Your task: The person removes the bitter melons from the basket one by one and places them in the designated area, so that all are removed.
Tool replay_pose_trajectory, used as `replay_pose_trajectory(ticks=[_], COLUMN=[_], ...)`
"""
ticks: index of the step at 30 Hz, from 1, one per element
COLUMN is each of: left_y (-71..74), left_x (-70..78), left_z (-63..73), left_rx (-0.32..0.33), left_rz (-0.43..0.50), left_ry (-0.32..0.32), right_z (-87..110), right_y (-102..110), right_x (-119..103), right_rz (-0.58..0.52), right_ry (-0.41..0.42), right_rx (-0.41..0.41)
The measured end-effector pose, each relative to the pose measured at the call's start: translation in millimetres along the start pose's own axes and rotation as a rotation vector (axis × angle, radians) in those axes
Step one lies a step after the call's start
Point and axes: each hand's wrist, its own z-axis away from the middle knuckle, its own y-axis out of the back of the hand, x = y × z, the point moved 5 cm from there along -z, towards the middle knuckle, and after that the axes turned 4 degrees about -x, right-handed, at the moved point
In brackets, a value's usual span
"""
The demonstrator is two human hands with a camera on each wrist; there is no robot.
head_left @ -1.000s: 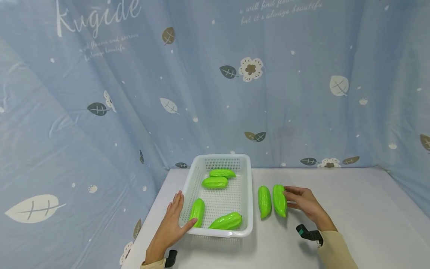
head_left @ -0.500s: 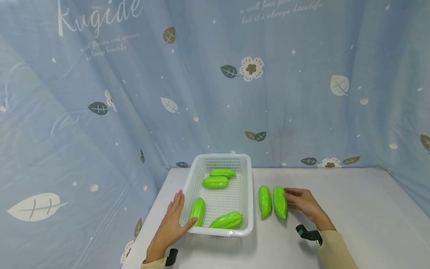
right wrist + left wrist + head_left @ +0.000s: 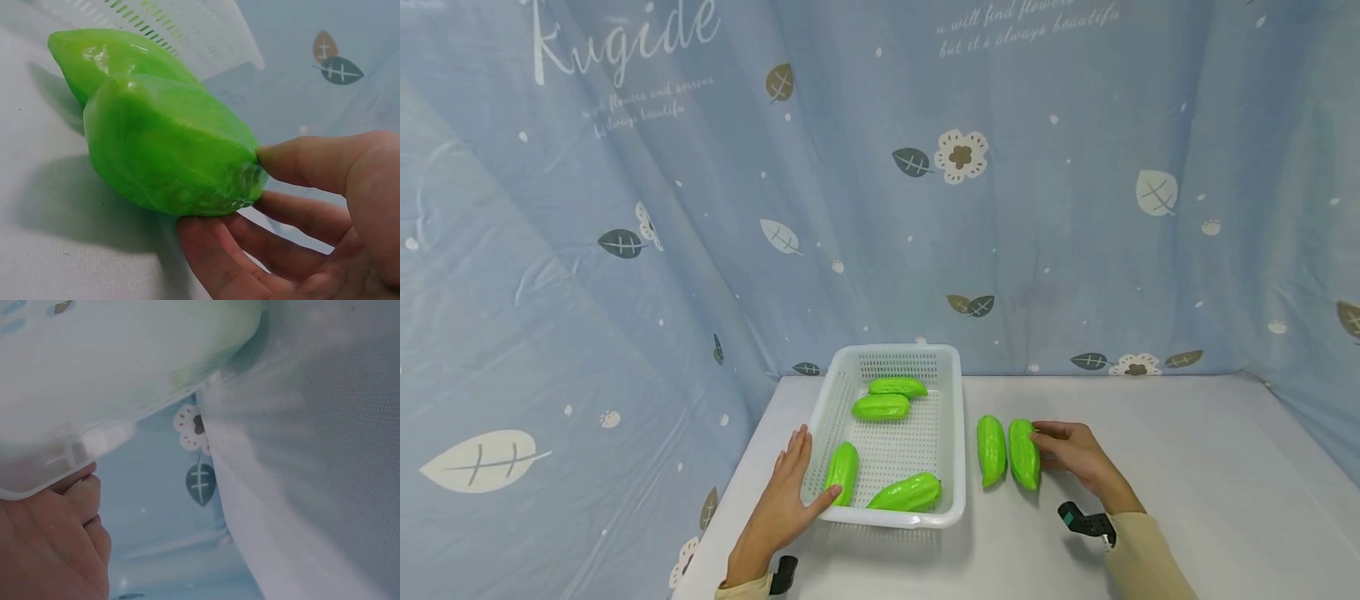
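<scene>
A white slotted plastic basket [image 3: 953, 450] stands on the table with several glossy, ridged green gourds [image 3: 880, 407] lying in it. My left hand [image 3: 778, 504] holds its near left corner, thumb over the front rim and fingers along the outer left side. In the left wrist view the fingers [image 3: 90, 500] lie under the rim. Right of the basket a loose green gourd [image 3: 992, 450] lies on the table. Beside it is another gourd [image 3: 1023, 454]; my right hand [image 3: 1078, 457] pinches its end between thumb and fingers. Whether this gourd is off the table, I cannot tell.
The white table [image 3: 1195, 467] ends at a blue printed curtain [image 3: 1037, 208] behind and at the left. Black wrist-worn cameras [image 3: 1088, 523] sit on both forearms. The loose gourds are close to the basket's right side.
The gourd in my right hand has shifted slightly toward me, and the right hand has moved a little with it. The left hand and the basket have stayed in place.
</scene>
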Motion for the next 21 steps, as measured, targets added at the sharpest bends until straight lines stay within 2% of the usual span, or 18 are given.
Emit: replay_pose_trajectory(ticks=[5, 21], left_y=[-1.0, -0.3], left_x=[-1.1, -0.8], left_z=[-0.7, -1.5], left_rx=[-0.017, 0.001], left_rz=[-0.011, -0.009], left_ry=[0.019, -0.009], right_z=[-2.8, -6.4], right_y=[-0.1, -1.0], right_x=[3.4, 5.4], right_rz=[0.014, 0.038], right_ry=[-0.02, -0.026], right_rx=[0.004, 0.01])
